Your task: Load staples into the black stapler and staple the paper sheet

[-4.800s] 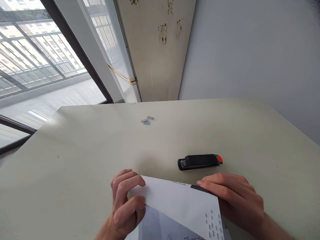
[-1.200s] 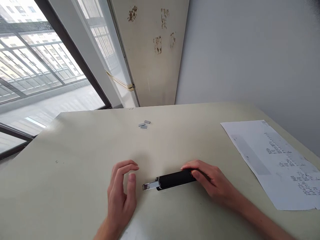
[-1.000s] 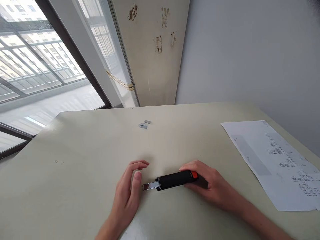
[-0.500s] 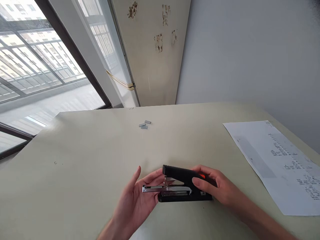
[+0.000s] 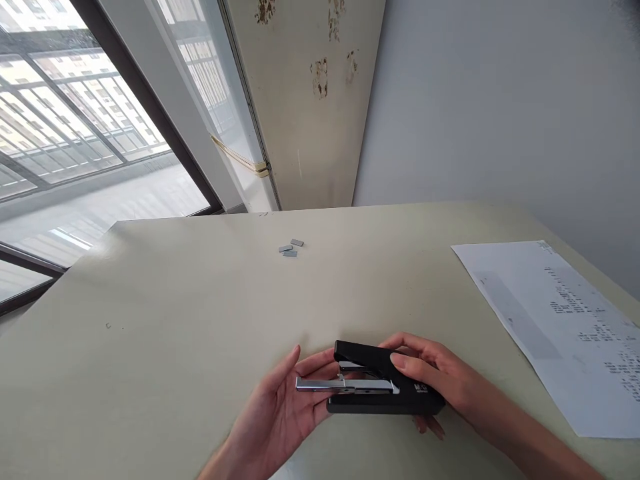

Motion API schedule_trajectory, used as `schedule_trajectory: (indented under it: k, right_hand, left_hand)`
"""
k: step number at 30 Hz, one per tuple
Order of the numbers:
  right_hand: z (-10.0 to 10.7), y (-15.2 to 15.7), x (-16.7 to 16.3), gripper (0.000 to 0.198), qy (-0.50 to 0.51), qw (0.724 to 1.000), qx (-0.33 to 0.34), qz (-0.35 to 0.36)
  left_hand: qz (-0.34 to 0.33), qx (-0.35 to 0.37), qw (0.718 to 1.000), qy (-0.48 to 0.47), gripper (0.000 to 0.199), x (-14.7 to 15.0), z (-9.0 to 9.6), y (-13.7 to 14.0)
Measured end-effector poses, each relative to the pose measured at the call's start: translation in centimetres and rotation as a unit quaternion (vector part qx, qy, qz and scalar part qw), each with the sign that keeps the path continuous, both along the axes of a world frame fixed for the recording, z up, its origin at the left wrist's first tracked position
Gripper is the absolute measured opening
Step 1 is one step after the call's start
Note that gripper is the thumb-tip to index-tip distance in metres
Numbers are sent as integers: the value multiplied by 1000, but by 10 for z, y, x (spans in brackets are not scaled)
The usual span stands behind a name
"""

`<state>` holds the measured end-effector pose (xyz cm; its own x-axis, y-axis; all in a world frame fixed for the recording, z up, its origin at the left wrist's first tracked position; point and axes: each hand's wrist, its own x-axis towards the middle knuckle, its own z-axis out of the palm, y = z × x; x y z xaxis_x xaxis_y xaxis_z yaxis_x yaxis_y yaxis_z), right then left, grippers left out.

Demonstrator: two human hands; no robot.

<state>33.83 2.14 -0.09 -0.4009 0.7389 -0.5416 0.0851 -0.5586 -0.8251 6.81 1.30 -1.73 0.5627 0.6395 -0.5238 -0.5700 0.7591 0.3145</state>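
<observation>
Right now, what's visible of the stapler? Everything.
The stapler is black, plastic-looking, with pale lettering on its side. Its shiny, metal-looking magazine juts past the front of the base, below the raised top arm. It is held side-on over the table, front end pointing left. The right hand grips its rear; the left hand lies open behind the front, contact unclear.

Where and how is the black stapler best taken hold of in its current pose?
Probably by the rear of the black stapler, coming from the right, where the right hand has it. The body is thick and joined there; at the left end the upper arm and metal rail stand apart, and the rail juts past the base.
</observation>
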Motion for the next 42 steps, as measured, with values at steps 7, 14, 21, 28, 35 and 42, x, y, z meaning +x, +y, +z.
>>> schedule_trajectory:
  k: [7,14,21,28,35,42]
  right_hand:
    - [-8,1,6,46,62,995,-70,32]
    - [-10,2,9,40,82,989,-113,51]
    - [-11,2,9,42,104,975,-175,90]
    - [-3,1,10,48,100,988,-102,65]
    - [3,2,15,57,9,986,93,-134]
    - [-2,-1,11,42,-243,920,270,-146]
  left_hand:
    - [-15,-2,1000,-24,46,1,1,-1]
    - [-46,16,999,-13,55,-1,1,-3]
    - [-64,21,998,-10,54,-2,-3,-5]
    - [-52,26,998,-12,49,0,-2,-2]
    - [-33,59,997,-46,49,2,0,0]
    - [-33,60,997,-26,49,2,1,-1]
